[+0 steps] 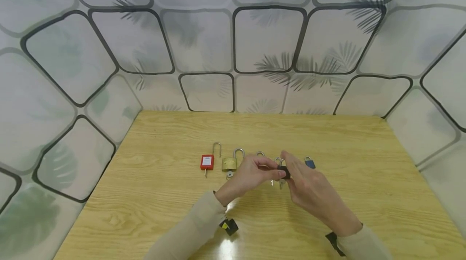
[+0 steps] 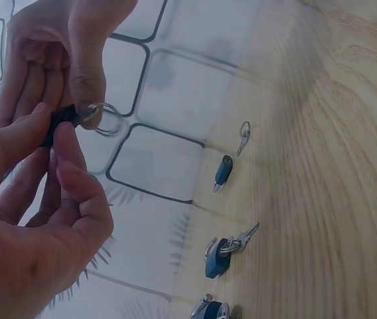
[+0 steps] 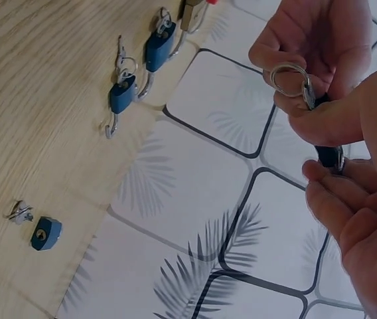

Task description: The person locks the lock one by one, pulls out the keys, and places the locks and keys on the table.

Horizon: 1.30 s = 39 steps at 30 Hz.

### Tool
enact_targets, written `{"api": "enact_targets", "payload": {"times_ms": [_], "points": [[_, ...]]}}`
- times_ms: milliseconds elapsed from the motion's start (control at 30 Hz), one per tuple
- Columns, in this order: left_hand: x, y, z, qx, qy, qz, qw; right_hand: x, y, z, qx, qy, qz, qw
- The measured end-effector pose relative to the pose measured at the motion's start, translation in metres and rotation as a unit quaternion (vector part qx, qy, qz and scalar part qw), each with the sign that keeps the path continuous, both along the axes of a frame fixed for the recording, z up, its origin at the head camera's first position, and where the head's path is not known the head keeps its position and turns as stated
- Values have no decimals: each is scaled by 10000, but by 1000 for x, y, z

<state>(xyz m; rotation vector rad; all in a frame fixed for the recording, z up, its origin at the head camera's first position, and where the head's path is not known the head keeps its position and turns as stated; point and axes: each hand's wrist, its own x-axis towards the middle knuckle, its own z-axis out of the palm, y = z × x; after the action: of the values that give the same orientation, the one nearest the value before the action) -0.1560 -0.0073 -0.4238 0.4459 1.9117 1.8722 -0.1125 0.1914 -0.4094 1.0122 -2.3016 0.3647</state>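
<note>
A small black padlock (image 1: 284, 172) is held up between the two hands, over the table. My left hand (image 1: 257, 174) pinches its body between thumb and fingers, as the left wrist view also shows. From the other side my right hand (image 1: 314, 189) grips it, thumb laid across the lock and fingertips at the shackle. A key with a split ring (image 3: 288, 78) sticks out of the lock's bottom, close to the right thumb tip. Much of the padlock body (image 2: 59, 124) is hidden by fingers.
Behind the hands padlocks stand in a row: a red one (image 1: 207, 162), a brass one (image 1: 229, 164) with raised shackle, and blue ones (image 3: 159, 48), (image 3: 122, 94) with keys in. A blue padlock (image 3: 46, 233) lies apart, loose keys (image 3: 20, 212) beside it. Patterned walls (image 1: 269, 49) enclose the table.
</note>
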Motion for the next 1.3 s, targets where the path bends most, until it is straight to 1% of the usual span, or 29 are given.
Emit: {"api": "enact_targets", "payload": {"times_ms": [167, 233, 333, 433, 533, 633, 700, 733, 767, 800, 833, 867, 900, 967, 1000, 1033, 1067, 1100, 1167, 1300], "points": [[-1, 0, -1, 3, 59, 21, 10000, 0, -1, -1, 19, 35, 16, 10000], [-2, -2, -2, -103, 169, 18, 9998, 0, -2, 0, 23, 29, -49, 10000], [-5, -5, -1, -278, 311, 1, 9991, -1, -3, 1, -53, -133, -40, 9999], [-6, -8, -2, -317, 320, -19, 9990, -1, -2, 2, -320, -469, 105, 9983], [-7, -10, -2, -236, 259, 10, 9994, 1, 1, 1, -749, -874, 198, 9932], [-7, -11, -3, -191, 174, 119, 9996, 3, 4, -2, -1180, -1168, 94, 9861], [-8, -13, -3, -197, 133, 215, 9995, 4, 4, -6, -1432, -1462, -28, 9788], [-8, -14, -3, -202, 119, 248, 9994, 6, 4, -8, -1566, -1710, -107, 9727], [-9, -15, -3, -193, 116, 273, 9994, 7, 4, -10, -1714, -2011, -179, 9643], [-9, -16, -3, -202, 138, 299, 9993, 8, 3, -11, -1879, -2378, -245, 9527], [-10, -16, -2, -205, 150, 326, 9991, 10, 2, -13, -2052, -2808, -293, 9371], [-10, -17, -2, -180, 155, 340, 9991, 12, 1, -14, -2247, -3247, -358, 9180], [-10, -17, -3, -152, 159, 346, 9992, 13, -1, -15, -2446, -3686, -432, 8958], [-11, -18, -3, -87, 161, 354, 9992, 15, -5, -15, -2796, -4358, -537, 8538], [-11, -18, -3, -66, 158, 353, 9992, 15, -7, -15, -2935, -4601, -553, 8361], [-12, -18, -3, -26, 153, 352, 9993, 15, -9, -15, -3042, -4782, -558, 8220], [-12, -18, -4, 0, 150, 343, 9993, 15, -11, -14, -3146, -4912, -577, 8102], [-12, -17, -4, 20, 139, 333, 9993, 15, -13, -14, -3226, -4985, -569, 8026], [-12, -17, -4, 68, 136, 317, 9994, 14, -17, -13, -3343, -5030, -566, 7950], [-12, -16, -4, 99, 153, 296, 9994, 13, -24, -13, -3509, -4960, -704, 7911]]}}
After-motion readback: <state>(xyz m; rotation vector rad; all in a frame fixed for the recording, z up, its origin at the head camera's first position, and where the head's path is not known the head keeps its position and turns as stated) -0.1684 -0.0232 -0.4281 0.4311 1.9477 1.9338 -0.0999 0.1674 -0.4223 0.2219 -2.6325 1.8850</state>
